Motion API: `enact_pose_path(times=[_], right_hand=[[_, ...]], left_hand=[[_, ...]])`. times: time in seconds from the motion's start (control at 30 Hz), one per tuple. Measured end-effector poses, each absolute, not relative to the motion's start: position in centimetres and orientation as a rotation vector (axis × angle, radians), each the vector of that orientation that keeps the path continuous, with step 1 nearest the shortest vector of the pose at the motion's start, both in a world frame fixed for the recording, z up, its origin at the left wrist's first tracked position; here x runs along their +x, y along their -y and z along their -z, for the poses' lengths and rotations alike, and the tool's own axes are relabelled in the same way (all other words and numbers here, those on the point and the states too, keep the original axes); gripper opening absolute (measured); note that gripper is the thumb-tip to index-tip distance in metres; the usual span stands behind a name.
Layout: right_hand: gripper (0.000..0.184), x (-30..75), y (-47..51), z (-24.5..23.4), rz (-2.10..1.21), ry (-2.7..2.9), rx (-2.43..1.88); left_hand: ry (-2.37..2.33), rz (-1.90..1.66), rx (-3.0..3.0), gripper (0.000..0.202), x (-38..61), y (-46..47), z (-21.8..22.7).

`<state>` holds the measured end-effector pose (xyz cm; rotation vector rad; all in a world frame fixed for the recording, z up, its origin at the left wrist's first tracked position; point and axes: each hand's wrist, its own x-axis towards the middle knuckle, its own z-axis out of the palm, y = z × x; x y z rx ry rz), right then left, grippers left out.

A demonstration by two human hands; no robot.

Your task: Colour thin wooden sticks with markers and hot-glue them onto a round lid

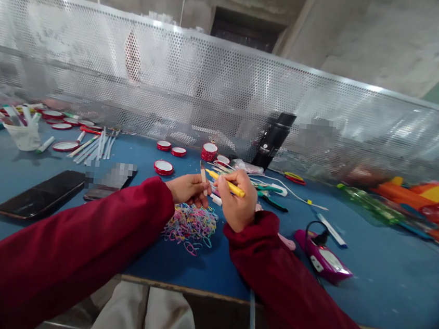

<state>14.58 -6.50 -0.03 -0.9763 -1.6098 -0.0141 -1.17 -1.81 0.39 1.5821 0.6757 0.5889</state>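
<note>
Pinched in the fingers of my left hand [187, 188] is a small, pale, narrow strip [203, 177] with a darker upper end; its exact kind is not clear. My right hand [240, 202] grips a yellow marker pen [236, 188], whose front end points left, close to the strip. I cannot tell whether the two touch. Just below both hands lies a heap of small colourful rubber bands [193, 227] on the blue table [177, 270]. Behind my right hand are pliers with green handles [272, 201], partly hidden.
Two phones [41, 194] lie left, near a white cup of pens [24, 133] and several white sticks [94, 149]. Red-rimmed round pieces [163, 167] stand beyond my hands. A black bottle [273, 141] leans at a perforated metal screen [165, 85]. A purple device [325, 259] with a cable lies right.
</note>
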Motion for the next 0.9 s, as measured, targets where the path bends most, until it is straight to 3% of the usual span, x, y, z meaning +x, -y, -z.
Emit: enact_pose_path(times=[0.9], right_hand=[[0.008, 14.09, 6.87, 0.10, 0.073, 1.661, -0.983]], left_hand=[[-0.693, -0.606, 1.630, 0.025, -1.37, 1.78, -0.27]])
